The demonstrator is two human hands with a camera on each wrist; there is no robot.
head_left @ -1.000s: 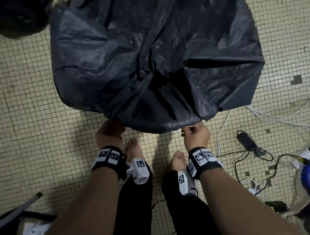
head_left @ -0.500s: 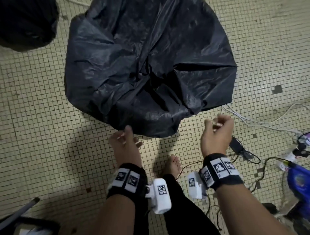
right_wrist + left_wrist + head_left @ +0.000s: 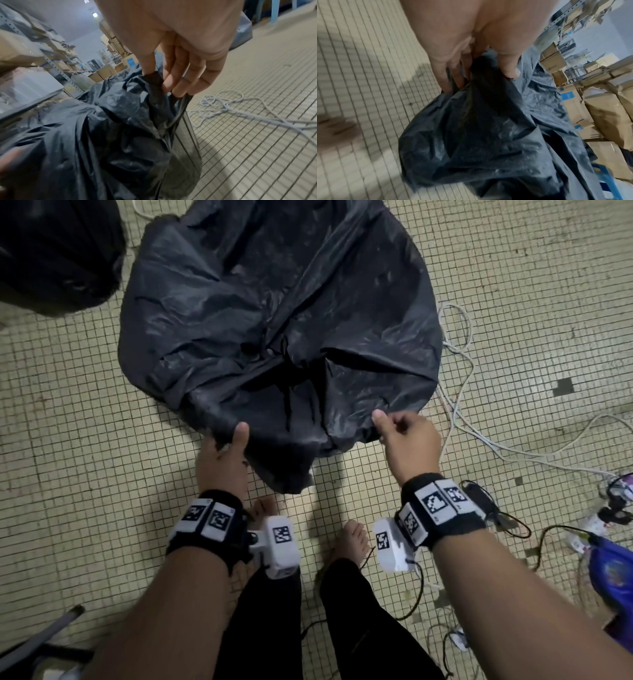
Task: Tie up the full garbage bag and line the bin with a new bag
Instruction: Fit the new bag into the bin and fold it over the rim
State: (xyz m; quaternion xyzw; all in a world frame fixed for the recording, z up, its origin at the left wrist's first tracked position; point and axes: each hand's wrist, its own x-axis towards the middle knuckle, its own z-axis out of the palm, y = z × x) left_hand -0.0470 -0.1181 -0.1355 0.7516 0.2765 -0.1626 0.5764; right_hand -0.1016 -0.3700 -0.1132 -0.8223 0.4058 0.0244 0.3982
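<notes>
half a second ago both my hands were off it, now my left hand (image 3: 222, 451) pinches the near edge of the new bag (image 3: 274, 313) on the tiled floor (image 3: 68, 440), right hand (image 3: 407, 440) pinching too. looks ready to shake open; long axis runs away from me, mouth probably nearest.

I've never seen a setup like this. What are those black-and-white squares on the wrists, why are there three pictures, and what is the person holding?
No robot here: a person wears cameras. The wide picture comes from a head camera looking down; the other two come from cameras strapped to each wrist, marked with patterned tags. The left hand and the right hand each pinch the near edge of a black garbage bag spread over the tiled floor. White cables lie to the right of the bag. The wrist pictures show the fingers gripping the plastic up close.
</notes>
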